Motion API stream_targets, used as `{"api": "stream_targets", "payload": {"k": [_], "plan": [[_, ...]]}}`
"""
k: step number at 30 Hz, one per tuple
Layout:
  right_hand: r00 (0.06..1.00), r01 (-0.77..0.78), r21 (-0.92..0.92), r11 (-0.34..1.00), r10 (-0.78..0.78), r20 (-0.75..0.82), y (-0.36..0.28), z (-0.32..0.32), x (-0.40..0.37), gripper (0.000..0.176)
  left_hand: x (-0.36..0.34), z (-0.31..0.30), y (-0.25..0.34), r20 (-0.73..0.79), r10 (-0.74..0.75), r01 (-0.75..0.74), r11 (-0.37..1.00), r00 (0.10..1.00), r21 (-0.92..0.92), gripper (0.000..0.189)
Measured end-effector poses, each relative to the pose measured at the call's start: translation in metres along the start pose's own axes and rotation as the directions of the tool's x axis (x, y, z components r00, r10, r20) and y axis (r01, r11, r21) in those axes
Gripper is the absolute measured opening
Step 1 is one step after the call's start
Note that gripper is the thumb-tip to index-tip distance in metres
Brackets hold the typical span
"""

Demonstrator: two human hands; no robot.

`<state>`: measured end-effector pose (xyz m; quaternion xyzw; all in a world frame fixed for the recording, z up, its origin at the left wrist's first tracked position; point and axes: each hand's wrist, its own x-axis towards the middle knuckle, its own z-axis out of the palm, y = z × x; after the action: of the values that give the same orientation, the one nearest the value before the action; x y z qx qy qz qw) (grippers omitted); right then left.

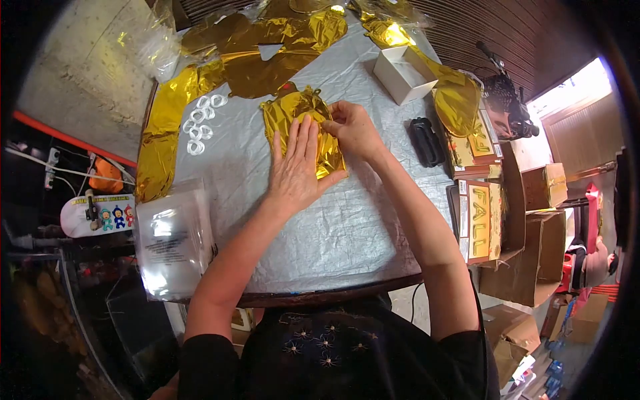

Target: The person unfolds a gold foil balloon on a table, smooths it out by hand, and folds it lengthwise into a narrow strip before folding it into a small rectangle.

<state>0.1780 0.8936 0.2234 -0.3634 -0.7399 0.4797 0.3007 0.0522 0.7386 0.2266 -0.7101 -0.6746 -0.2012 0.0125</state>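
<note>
A folded gold foil balloon (287, 113) lies on the silver-covered table in front of me. My left hand (295, 160) rests flat on it, fingers stretched out and pointing away from me, the thumb out to the right. At the balloon's right edge, my right hand (353, 130) has its fingertips pinched together on the foil. Small tabs stick out along the balloon's far edge. Left of the balloon lie several rolls of clear ribbon or tape (198, 125). Beyond it, more flat gold foil balloons (267, 67) spread over the far side of the table.
Clear plastic bags (167, 247) lie at the table's near left corner. To the right are a white open box (405, 75), a black tray-like case (427, 142) and printed packages reading "FALL" (480, 220). Cardboard boxes (533, 260) stand beyond the right edge.
</note>
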Motion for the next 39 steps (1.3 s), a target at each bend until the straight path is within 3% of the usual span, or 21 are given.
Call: {"api": "stream_targets", "payload": {"k": [6, 8, 15, 17, 18, 23, 24, 26, 27, 30, 39], "plan": [[0.996, 0.009, -0.059, 0.998, -0.015, -0.088, -0.008, 0.002, 0.006, 0.033, 0.003, -0.007, 0.003, -0.002, 0.031, -0.031, 0.999, 1.0, 0.028, 0.105], [0.868, 0.296, -0.444, 0.846, -0.433, -0.245, 0.004, 0.009, 0.004, 0.032, 0.003, -0.007, 0.003, -0.024, 0.084, -0.083, 0.996, 0.996, 0.032, 0.097], [0.863, 0.287, -0.33, 0.899, -0.393, -0.318, 0.015, 0.0, -0.002, 0.03, 0.003, -0.008, 0.003, 0.014, 0.086, -0.086, 0.995, 0.996, 0.059, 0.075], [0.932, 0.096, -0.345, 0.934, -0.205, -0.298, -0.002, -0.017, -0.023, 0.029, 0.007, -0.013, 0.003, -0.041, 0.104, -0.101, 0.992, 0.994, 0.076, 0.058], [0.944, 0.044, -0.371, 0.927, -0.161, -0.289, -0.008, -0.02, -0.038, 0.027, 0.011, -0.014, 0.0, -0.043, 0.103, -0.099, 0.992, 0.994, 0.075, 0.058], [0.924, 0.248, -0.63, 0.736, -0.375, -0.075, -0.033, -0.015, -0.107, 0.034, 0.052, -0.018, -0.029, -0.007, 0.076, -0.076, 0.997, 0.997, -0.019, 0.047], [0.933, 0.247, -0.766, 0.594, -0.358, 0.024, -0.038, -0.011, -0.119, 0.051, 0.06, -0.018, -0.033, 0.033, 0.065, -0.064, 0.998, 0.997, -0.02, 0.048], [0.941, 0.281, -0.798, 0.532, -0.318, 0.119, -0.036, 0.0, -0.135, 0.071, 0.072, -0.01, -0.036, 0.062, 0.055, -0.055, 0.998, 0.997, 0.002, 0.05], [0.935, 0.332, -0.784, 0.525, -0.296, 0.197, -0.031, 0.003, -0.14, 0.083, 0.075, -0.004, -0.036, 0.097, 0.047, -0.05, 0.999, 0.994, 0.021, 0.052], [0.929, 0.367, -0.722, 0.587, -0.269, 0.253, -0.035, 0.012, -0.148, 0.085, 0.082, 0.01, -0.038, 0.102, 0.052, -0.059, 0.996, 0.993, 0.071, 0.057], [0.931, 0.365, -0.724, 0.586, -0.217, 0.294, -0.028, 0.018, -0.149, 0.091, 0.088, 0.019, -0.04, 0.164, -0.017, 0.001, 0.996, 0.986, 0.094, 0.059]]}}
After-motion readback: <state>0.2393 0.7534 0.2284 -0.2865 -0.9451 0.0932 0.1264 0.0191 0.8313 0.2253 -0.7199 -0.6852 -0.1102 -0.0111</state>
